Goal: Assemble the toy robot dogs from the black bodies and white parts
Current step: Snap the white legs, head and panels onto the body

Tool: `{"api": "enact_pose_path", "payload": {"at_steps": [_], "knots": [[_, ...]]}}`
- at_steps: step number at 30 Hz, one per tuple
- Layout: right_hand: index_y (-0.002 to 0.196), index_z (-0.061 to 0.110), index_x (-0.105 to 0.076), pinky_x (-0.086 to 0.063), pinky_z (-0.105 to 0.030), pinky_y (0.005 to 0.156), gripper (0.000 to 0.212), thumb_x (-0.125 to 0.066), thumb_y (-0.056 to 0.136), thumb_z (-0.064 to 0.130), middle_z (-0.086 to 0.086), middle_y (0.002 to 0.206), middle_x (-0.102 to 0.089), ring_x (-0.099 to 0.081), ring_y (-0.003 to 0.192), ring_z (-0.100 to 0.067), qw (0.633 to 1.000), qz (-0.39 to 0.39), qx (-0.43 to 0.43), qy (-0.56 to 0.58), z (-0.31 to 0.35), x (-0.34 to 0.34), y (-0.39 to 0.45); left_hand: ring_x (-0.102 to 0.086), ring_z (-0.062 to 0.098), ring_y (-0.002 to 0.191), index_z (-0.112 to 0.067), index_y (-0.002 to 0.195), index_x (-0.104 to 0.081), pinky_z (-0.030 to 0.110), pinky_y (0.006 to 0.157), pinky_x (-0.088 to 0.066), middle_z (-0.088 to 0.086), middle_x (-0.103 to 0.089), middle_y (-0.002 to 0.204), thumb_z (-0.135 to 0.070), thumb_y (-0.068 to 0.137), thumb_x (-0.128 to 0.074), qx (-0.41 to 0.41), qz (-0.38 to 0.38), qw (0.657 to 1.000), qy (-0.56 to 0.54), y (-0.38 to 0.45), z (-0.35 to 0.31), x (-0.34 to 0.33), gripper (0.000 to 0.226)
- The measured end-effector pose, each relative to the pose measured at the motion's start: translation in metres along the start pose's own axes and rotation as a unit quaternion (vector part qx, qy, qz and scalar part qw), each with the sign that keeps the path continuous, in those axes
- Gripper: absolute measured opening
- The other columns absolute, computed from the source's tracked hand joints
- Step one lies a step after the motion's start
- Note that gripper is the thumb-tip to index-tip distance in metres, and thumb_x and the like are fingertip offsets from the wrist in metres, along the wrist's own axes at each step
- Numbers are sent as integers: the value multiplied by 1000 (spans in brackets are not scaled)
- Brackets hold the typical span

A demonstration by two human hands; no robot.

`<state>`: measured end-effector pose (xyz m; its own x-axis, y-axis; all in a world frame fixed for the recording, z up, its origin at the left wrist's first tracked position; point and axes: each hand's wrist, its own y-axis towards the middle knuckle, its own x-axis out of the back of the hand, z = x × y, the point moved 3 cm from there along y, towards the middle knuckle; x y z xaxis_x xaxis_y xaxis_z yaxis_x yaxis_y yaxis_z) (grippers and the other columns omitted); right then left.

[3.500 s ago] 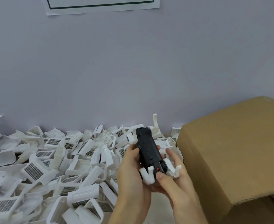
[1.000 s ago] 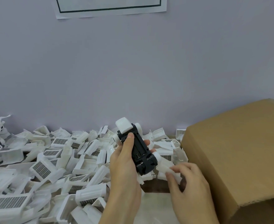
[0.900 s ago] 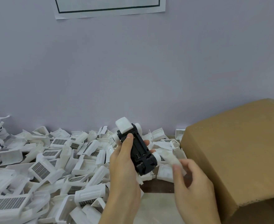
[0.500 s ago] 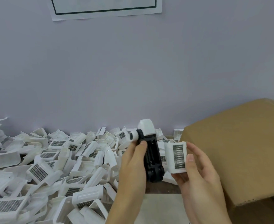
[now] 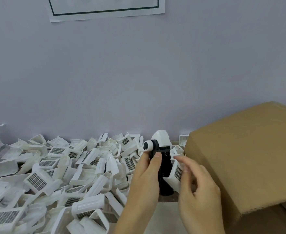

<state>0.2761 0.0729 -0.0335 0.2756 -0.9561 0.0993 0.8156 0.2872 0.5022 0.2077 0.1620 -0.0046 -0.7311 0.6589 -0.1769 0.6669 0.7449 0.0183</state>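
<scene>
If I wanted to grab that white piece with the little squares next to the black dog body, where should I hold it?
Probably hold the white grille shell by its long smooth edges, coming from the right as the right hand does. Its other side is against the black body that the left hand grips.

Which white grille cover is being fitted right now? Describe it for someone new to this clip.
Start at the brown cardboard box on the right. Just left of it, the left hand grips a black toy body. The white grille cover presses against its right side, unlike those lying in the pile.
</scene>
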Motion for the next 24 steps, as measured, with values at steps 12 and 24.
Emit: {"api": "enact_pose_path", "payload": {"at_steps": [12,24], "knots": [[124,24,-71,-53,-12,74,51,-73,76,41,13,104,-74,-71,94,-3,999,35,7,12,-2,-2,-3,-65,8,59,-37,93,-75,41,78,-52,-9,-68,62,-22,103,-41,23,-19,1000,2,3,6,9,38],[104,43,-71,-45,-1,63,49,-57,64,68,22,82,-74,-68,78,8,994,-80,-43,65,9,8,3,-70,16,110,-49,112,-70,43,93,-58,-9,-74,115,-31,104,-41,-12,102,994,28,-7,8,-17,35]]}}
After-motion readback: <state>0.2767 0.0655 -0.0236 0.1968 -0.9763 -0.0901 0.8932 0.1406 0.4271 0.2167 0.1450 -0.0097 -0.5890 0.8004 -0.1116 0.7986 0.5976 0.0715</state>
